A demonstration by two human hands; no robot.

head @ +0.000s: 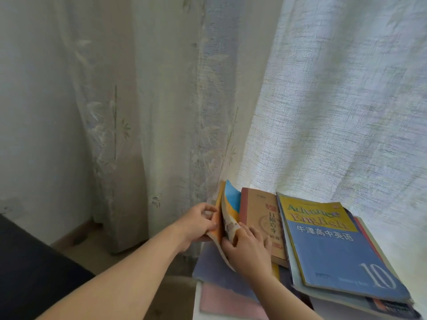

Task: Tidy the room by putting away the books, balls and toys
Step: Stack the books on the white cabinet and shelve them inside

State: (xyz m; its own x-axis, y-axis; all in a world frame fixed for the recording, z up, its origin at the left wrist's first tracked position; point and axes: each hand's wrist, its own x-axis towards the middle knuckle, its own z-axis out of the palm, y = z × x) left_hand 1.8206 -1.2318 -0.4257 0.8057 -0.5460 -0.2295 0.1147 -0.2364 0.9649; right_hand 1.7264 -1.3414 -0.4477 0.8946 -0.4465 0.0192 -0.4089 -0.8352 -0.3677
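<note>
Gripping with the left hand [198,224] the back of a floppy orange book [228,218], stood on edge at the left end of the worktop [196,303]; pinching its curling cover in the right hand [250,249]; seemingly partway: brown book [261,218] and blue English textbook [342,252] already laid alongside; balls, toys unseen.

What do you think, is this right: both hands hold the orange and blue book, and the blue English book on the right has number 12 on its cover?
Not quite. In the head view the blue English book shows number 10 on its cover, not 12. The rest is right: the left hand and the right hand both hold the orange and blue book.
</note>
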